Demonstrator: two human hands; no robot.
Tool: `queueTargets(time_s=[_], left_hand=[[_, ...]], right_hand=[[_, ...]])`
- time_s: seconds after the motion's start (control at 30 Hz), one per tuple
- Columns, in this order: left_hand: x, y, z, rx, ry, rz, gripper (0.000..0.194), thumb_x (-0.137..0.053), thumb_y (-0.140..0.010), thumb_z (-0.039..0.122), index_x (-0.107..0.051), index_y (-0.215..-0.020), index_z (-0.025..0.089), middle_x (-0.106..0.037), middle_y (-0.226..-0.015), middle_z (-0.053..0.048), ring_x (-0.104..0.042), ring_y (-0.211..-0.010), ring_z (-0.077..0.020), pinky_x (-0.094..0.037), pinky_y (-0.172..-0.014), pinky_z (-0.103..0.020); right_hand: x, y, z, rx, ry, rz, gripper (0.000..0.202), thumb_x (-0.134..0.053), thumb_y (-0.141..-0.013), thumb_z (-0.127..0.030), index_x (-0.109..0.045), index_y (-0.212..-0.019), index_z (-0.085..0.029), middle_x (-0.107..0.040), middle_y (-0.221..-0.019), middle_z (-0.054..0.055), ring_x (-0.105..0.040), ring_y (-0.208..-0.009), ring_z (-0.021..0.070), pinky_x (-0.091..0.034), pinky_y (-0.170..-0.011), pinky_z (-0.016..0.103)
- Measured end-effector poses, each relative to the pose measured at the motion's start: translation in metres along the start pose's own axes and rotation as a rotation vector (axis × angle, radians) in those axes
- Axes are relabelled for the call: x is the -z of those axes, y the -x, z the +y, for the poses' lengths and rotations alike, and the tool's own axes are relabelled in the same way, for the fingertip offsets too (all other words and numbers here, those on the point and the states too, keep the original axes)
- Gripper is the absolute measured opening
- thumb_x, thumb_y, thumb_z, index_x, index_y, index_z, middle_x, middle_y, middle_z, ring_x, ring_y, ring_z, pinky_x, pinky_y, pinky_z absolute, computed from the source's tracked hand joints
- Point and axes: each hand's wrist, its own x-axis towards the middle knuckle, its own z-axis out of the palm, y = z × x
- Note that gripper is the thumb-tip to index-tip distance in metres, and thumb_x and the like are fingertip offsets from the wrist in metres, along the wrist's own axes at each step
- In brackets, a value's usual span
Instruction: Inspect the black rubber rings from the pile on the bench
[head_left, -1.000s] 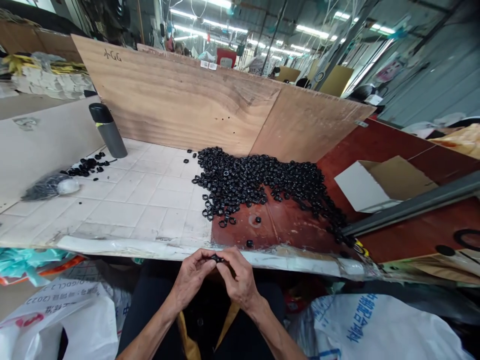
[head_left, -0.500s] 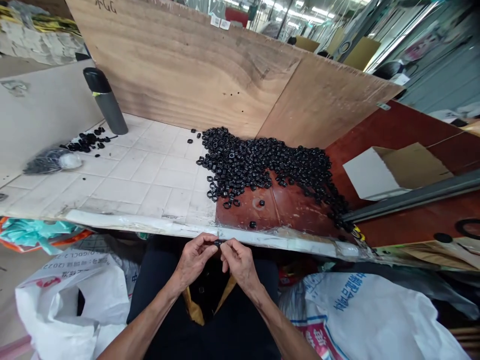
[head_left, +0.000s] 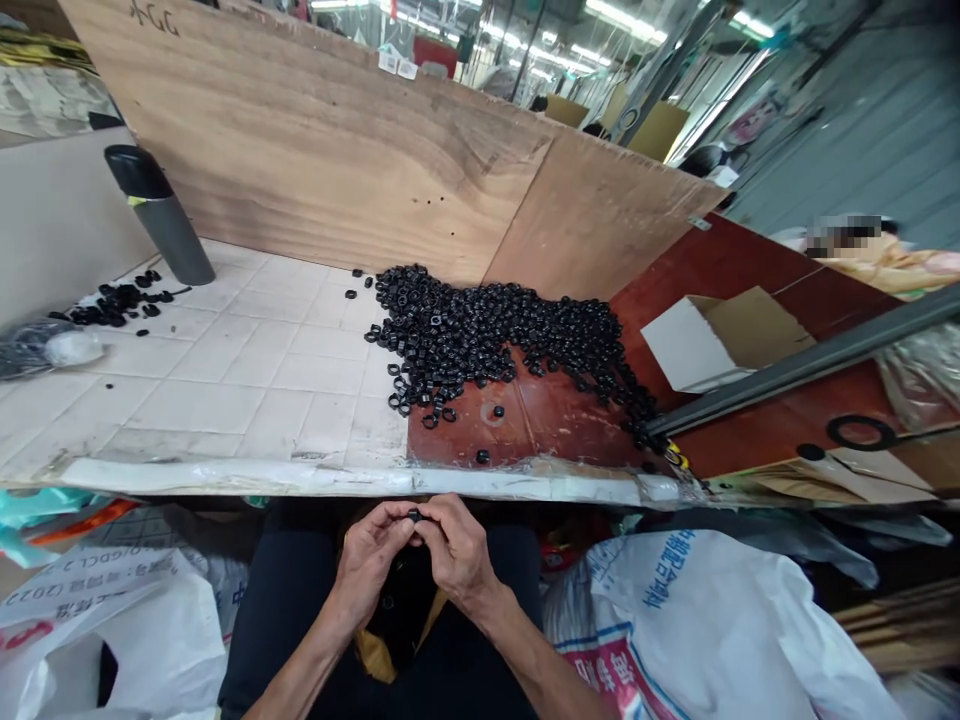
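Note:
A small black ring-like part [head_left: 414,514] is pinched between the fingertips of both hands, just below the table's front edge. My left hand [head_left: 366,560] is closed with thumb and forefinger on its left side. From the right, my right hand [head_left: 459,552] grips it too, its fingers curled and partly hidden. Beneath the hands, between the knees, is a dark opening of a bag or box with a yellow-brown edge [head_left: 375,657]. Ahead on the table lies a large heap of black rings [head_left: 480,330], with two single pieces nearer the front edge.
A grey bottle [head_left: 169,225] stands at the back left, near smaller black pieces [head_left: 120,303] and a plastic bag [head_left: 45,348]. Right of the heap are an open carton [head_left: 686,345] and a metal bar [head_left: 810,360]. White sacks [head_left: 720,620] flank my legs.
The view has swung a little to the right, so the table things appear farther left. Both hands have drawn closer together around the black part, and the right fingers have curled over it.

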Motion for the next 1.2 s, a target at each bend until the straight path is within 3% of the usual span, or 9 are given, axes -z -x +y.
queueTargets(time_s=[0.2,0.33,0.43,0.57,0.63,0.73,0.93,1.1,1.2], left_hand=[[0.008,0.001,-0.017,-0.386,-0.478,0.004,0.018,-0.061,-0.097,0.028,-0.070,-0.112,0.021,-0.073,-0.107,-0.006,-0.072,-0.097,-0.0203,-0.063,-0.084,-0.031],[0.023,-0.002,-0.029,-0.782,-0.787,-0.089,0.029,-0.057,-0.097,0.013,-0.064,-0.124,0.022,-0.073,-0.115,-0.009,-0.071,-0.109,-0.0215,-0.061,-0.095,-0.034],[0.032,0.000,-0.022,-0.844,-0.898,-0.217,0.032,-0.054,-0.098,0.011,-0.060,-0.128,0.021,-0.072,-0.117,-0.010,-0.071,-0.110,-0.0212,-0.060,-0.095,-0.033],[0.026,-0.004,0.016,-0.650,-1.029,-0.428,0.018,-0.061,-0.096,0.022,-0.064,-0.114,0.022,-0.072,-0.104,-0.006,-0.072,-0.093,-0.0194,-0.060,-0.083,-0.030],[0.014,-0.020,0.037,-0.674,-1.077,-0.355,0.015,-0.067,-0.093,0.031,-0.065,-0.105,0.022,-0.070,-0.099,-0.006,-0.070,-0.091,-0.0216,-0.058,-0.082,-0.032],[-0.010,-0.067,0.056,-0.640,-1.134,-0.115,0.006,-0.058,-0.097,0.026,-0.062,-0.099,0.021,-0.066,-0.094,-0.006,-0.068,-0.086,-0.0212,-0.055,-0.082,-0.034],[-0.031,-0.153,0.039,-0.530,-1.326,-0.078,0.026,-0.058,-0.086,0.007,-0.060,-0.109,0.019,-0.066,-0.105,-0.009,-0.068,-0.092,-0.0242,-0.054,-0.082,-0.035],[-0.017,-0.146,0.030,-0.621,-1.316,-0.083,0.020,-0.057,-0.087,0.012,-0.061,-0.105,0.018,-0.069,-0.102,-0.011,-0.068,-0.098,-0.0283,-0.054,-0.088,-0.040],[-0.010,-0.131,0.034,-0.635,-1.253,-0.122,0.021,-0.060,-0.086,0.015,-0.061,-0.106,0.019,-0.071,-0.096,-0.008,-0.071,-0.090,-0.0258,-0.057,-0.083,-0.038]], right_hand=[[-0.022,0.013,-0.005,-0.647,-0.375,0.169,0.024,-0.064,-0.093,-0.042,-0.066,-0.086,-0.019,-0.053,-0.060,-0.004,-0.046,-0.050,0.0112,-0.038,-0.050,0.024],[-0.028,0.019,-0.014,-0.863,-0.682,0.210,0.039,-0.072,-0.083,-0.054,-0.061,-0.074,-0.018,-0.046,-0.055,-0.006,-0.040,-0.049,0.0096,-0.035,-0.050,0.023],[-0.020,0.021,-0.012,-0.955,-0.680,0.088,0.042,-0.071,-0.081,-0.057,-0.057,-0.069,-0.019,-0.045,-0.052,-0.005,-0.037,-0.047,0.0102,-0.035,-0.047,0.025],[0.016,0.006,0.008,-0.575,0.007,0.187,0.025,-0.068,-0.086,-0.043,-0.066,-0.082,-0.018,-0.058,-0.068,0.001,-0.048,-0.054,0.0140,-0.045,-0.055,0.029],[0.041,-0.013,0.027,-0.267,0.282,0.287,0.018,-0.062,-0.090,-0.034,-0.068,-0.097,-0.018,-0.065,-0.097,0.009,-0.061,-0.076,0.0198,-0.053,-0.072,0.034],[0.069,-0.041,0.059,-0.055,0.491,0.233,0.028,-0.058,-0.088,-0.023,-0.068,-0.114,-0.018,-0.064,-0.118,0.015,-0.061,-0.109,0.0291,-0.052,-0.094,0.045],[0.064,-0.058,0.090,-0.069,0.409,0.152,0.020,-0.058,-0.092,-0.023,-0.070,-0.108,-0.019,-0.073,-0.102,0.011,-0.069,-0.092,0.0241,-0.057,-0.088,0.040],[0.038,-0.072,0.076,-0.297,0.021,0.240,0.026,-0.066,-0.090,-0.037,-0.070,-0.106,-0.016,-0.074,-0.082,0.005,-0.069,-0.066,0.0182,-0.059,-0.063,0.029],[0.028,-0.084,0.063,-0.186,-0.079,0.220,0.023,-0.067,-0.090,-0.036,-0.074,-0.102,-0.018,-0.075,-0.098,0.009,-0.072,-0.082,0.0200,-0.060,-0.070,0.030]])
